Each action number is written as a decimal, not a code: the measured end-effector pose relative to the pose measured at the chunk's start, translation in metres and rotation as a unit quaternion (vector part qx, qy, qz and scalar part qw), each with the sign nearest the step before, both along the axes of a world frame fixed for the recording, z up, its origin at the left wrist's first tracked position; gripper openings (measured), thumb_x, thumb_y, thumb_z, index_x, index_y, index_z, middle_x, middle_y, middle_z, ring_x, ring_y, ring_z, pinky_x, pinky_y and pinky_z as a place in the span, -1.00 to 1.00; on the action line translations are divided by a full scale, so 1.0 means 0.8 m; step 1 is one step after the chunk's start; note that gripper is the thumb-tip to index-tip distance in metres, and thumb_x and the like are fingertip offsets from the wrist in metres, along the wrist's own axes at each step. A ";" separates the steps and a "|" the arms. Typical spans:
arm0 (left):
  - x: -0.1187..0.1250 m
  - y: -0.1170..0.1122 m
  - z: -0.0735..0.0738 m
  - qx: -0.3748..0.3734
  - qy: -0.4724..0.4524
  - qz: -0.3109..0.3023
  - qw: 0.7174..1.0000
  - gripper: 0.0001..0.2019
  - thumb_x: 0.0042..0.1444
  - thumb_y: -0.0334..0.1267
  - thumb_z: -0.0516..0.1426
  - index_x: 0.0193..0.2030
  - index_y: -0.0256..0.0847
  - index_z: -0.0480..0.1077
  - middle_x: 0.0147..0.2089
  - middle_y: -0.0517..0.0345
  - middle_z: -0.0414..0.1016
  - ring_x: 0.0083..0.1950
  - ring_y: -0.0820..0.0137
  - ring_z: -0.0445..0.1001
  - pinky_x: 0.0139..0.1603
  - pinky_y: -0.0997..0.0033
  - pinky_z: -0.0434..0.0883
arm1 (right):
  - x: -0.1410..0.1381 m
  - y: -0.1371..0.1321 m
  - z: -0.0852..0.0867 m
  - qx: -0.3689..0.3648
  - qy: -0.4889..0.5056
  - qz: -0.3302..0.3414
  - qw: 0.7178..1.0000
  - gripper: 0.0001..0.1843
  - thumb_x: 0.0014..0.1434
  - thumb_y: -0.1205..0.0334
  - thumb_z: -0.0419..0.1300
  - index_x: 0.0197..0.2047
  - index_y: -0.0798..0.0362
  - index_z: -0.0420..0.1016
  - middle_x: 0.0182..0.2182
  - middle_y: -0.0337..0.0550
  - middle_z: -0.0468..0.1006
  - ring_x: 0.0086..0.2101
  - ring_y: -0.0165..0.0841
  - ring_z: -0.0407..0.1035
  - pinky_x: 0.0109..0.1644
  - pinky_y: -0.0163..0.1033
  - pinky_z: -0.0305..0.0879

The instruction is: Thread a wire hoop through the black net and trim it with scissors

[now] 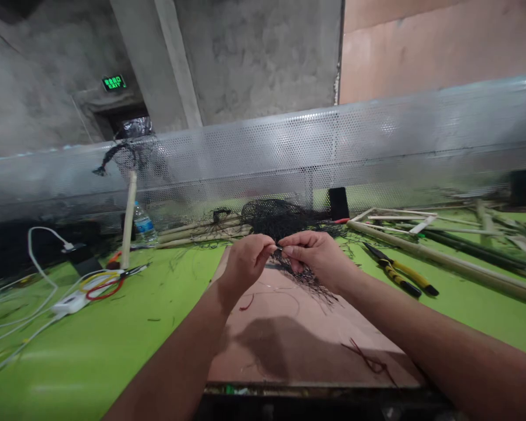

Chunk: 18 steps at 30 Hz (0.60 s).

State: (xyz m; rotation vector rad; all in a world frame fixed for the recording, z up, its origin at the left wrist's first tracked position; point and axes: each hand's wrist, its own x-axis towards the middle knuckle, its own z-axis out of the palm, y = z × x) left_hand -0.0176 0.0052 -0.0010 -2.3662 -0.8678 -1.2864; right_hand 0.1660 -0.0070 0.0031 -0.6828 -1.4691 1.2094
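the left hand (245, 264) and right hand (316, 257) are held close together, their fingertips (263, 248) pinched narrowly on strands of black net (277, 218); a small dark piece is gripped there, too small to tell. the net is bunched toward the far edge of the surface (114, 351), and strands are trailed onto a pink board (289, 351). yellow-handled pliers (398, 272) are laid toward the right, beside a bamboo pole (456, 266). both forearms are angled inward from the near edge.
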 end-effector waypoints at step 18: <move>0.014 -0.007 0.003 -0.102 -0.049 0.032 0.993 -0.69 0.28 -0.11 -0.09 -0.31 -0.24 0.34 -0.43 0.17 0.37 -0.40 0.46 0.30 -0.36 0.48 0.18 | 0.018 0.013 0.000 0.373 -0.259 -0.095 0.886 -0.76 0.19 0.31 0.06 -0.15 0.05 0.52 -0.33 -0.08 0.51 -0.34 -0.37 0.39 -0.26 -0.24 0.31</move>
